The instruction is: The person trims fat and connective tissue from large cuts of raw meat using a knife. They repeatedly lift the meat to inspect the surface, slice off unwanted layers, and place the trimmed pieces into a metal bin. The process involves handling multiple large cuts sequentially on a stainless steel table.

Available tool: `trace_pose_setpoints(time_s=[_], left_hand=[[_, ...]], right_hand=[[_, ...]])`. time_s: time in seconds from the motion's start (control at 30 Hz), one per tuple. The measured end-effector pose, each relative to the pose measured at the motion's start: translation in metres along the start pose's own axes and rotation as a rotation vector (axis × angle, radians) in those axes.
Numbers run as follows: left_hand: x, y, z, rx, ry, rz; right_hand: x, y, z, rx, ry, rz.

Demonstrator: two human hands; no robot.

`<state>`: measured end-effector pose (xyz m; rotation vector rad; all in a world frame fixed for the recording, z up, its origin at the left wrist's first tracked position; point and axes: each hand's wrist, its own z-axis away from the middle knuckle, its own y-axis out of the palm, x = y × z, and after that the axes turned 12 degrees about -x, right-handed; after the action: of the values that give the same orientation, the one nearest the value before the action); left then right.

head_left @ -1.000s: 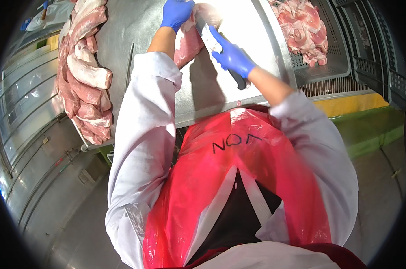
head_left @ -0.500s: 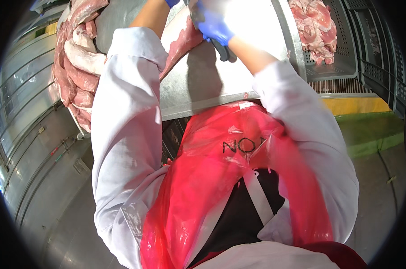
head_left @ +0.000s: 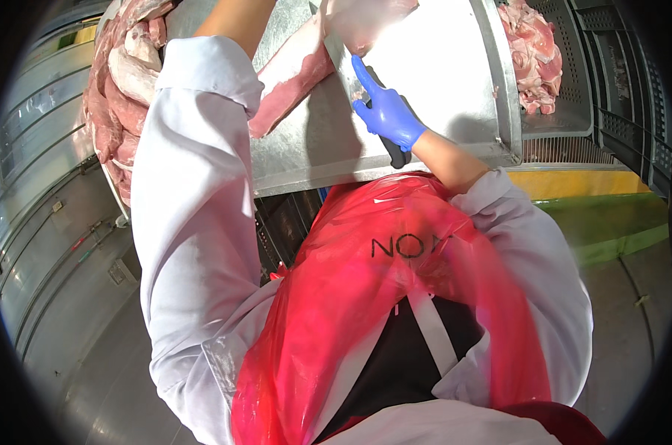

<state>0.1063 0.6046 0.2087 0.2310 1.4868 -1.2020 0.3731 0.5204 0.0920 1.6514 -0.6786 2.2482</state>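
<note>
My right hand (head_left: 388, 117), in a blue glove, is closed round the black handle of a knife (head_left: 397, 154), with the index finger stretched forward along it. The blade is hard to make out in the glare. Just past that fingertip lies a long strip of pale pink meat (head_left: 297, 83), slanting across a metal tray (head_left: 466, 44). Its far end runs up to the picture's top edge. My left forearm (head_left: 236, 24) reaches over the tray's left side, and the hand itself is cut off by the top edge.
Several long pieces of meat (head_left: 121, 96) are heaped at the far left. To the right, trimmed meat pieces (head_left: 530, 59) lie in a dark perforated crate (head_left: 573, 96). A yellow band (head_left: 588, 183) and a green one (head_left: 610, 215) run below the crate.
My right hand has drawn back toward me with the knife, away from the top edge. My left forearm has shifted up and left, taking the hand out of view. More of the meat shows.
</note>
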Motion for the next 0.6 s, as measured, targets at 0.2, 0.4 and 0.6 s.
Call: trace_pose_setpoints(time_s=[0.2, 0.4, 0.6], left_hand=[[-0.009, -0.009, 0.010, 0.080, 0.047, 0.159], [-0.025, -0.031, 0.037, 0.027, 0.010, 0.316], [-0.041, -0.057, 0.061, -0.077, -0.001, 0.333]], right_hand=[[0.029, 0.011, -0.078, 0.090, 0.263, 0.071], [0.031, 0.043, -0.041, 0.005, 0.146, 0.019], [0.009, 0.087, -0.008, -0.038, -0.077, 0.038]])
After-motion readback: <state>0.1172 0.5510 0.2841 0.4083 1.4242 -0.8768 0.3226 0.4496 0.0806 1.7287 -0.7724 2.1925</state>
